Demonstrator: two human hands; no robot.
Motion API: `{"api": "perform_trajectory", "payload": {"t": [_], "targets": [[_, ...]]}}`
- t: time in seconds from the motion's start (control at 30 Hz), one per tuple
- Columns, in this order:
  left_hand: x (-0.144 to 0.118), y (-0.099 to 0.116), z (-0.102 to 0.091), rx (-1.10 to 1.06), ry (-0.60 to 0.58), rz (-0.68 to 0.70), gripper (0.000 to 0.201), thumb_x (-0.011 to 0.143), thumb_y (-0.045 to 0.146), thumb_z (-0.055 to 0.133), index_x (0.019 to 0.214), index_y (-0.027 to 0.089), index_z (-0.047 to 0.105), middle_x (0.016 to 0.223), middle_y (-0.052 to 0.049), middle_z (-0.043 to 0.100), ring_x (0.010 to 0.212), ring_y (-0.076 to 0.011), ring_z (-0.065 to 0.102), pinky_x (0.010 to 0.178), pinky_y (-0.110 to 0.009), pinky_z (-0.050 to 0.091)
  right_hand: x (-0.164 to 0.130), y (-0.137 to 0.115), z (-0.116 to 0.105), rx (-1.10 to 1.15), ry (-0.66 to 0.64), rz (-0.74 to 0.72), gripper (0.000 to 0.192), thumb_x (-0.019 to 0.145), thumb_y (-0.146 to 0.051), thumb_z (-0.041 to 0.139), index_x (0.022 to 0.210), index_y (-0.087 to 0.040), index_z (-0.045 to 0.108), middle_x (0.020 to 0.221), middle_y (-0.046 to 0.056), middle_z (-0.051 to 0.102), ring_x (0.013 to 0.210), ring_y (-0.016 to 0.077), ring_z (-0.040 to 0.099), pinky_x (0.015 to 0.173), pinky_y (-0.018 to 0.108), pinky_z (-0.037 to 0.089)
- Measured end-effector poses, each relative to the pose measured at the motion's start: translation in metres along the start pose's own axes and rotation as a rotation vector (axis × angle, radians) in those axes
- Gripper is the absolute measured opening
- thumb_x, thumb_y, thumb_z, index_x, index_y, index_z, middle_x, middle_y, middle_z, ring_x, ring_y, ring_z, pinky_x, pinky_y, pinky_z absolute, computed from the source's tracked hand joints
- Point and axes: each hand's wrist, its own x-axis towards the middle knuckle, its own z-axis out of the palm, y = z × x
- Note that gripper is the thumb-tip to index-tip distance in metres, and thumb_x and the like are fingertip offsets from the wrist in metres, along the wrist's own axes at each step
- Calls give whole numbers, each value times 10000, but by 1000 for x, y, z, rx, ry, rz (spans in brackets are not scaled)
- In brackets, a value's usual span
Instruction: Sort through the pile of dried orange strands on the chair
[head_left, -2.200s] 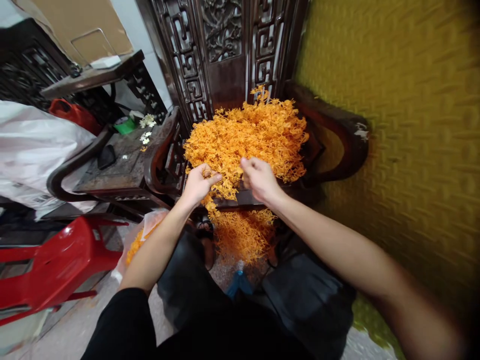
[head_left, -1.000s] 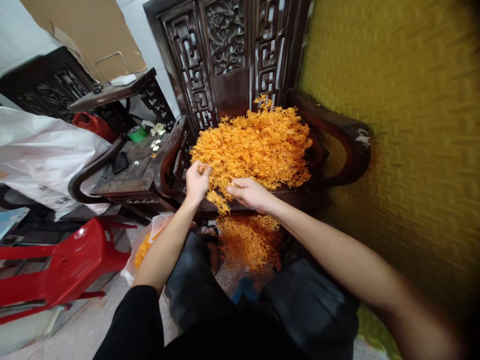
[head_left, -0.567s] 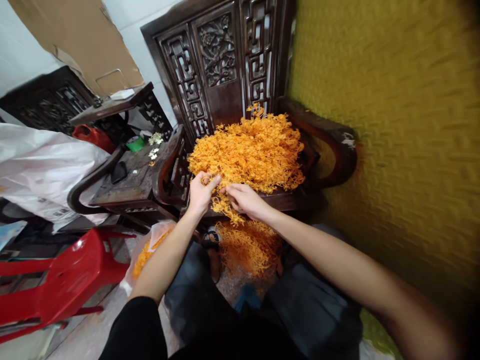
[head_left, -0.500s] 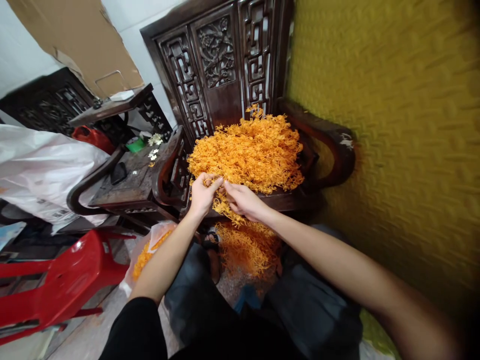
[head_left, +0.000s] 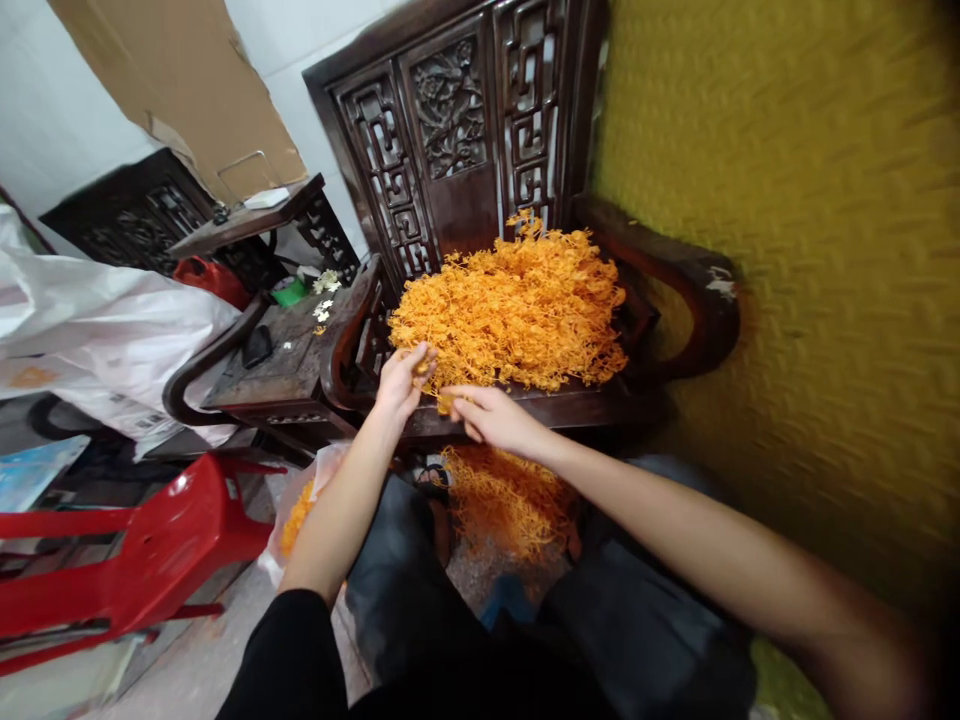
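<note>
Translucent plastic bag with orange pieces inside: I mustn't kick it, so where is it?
In the head view, the translucent plastic bag is low and left of centre, between the red plastic chair and the left forearm, which partly hides it.

Your left forearm [head_left: 341, 505] and right forearm [head_left: 675, 522] reach forward, at a slant toward each other; your left hand [head_left: 400, 383] is curled, a little farther forward; your right hand [head_left: 495, 416] points to the left, in a pinching pose; the two hands are near, but apart.

It looks like a home's sitting room: a carved chair [head_left: 463, 205] with curved arms [head_left: 712, 318], a red chair [head_left: 180, 530].
</note>
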Motion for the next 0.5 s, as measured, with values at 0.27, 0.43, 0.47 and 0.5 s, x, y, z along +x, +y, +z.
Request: {"api": "perform_trajectory", "payload": {"t": [0.27, 0.43, 0.47, 0.5], "targets": [[-40, -17, 22, 29, -194, -117, 497, 655, 282, 963, 776, 197, 489, 900, -21, 740, 838, -145, 712, 703, -239, 523, 13, 3, -16, 4, 264, 21, 628, 871, -803, 616, 800, -185, 700, 500, -72, 310, 490, 115, 268, 518, 276, 185], [-45, -27, 29, -39, -227, -116, 416, 666, 247, 961, 884, 180, 614, 825, 13, 699, 808, -117, 689, 759, -221, 509, 17, -2, -12, -152, 305, -111, 550, 901, -689, 641, 673, -196, 552, 612, -23, 467, 623, 132, 398, 619, 282, 296], [-44, -28, 29, -44, -226, -126, 402, 676, 241, 955, 931, 171, 653, 845, -2, 717, 804, -121, 690, 757, -229, 510, 17, -3, -11, -179, 299, -153, 526, 924, -646, 619, 663, -197, 534, 636, -14, 491, 644, 136, 414, 639, 285, 308], [-41, -28, 29, -44, -216, -135, 391, 689, 237, 945, 969, 162, 683, 863, -19, 735, 782, -125, 685, 730, -236, 503, 16, -5, -9, -197, 291, -185, 500, 945, -599, 592, 654, -199, 518, 647, -9, 502, 652, 139, 421, 650, 288, 313]]}}
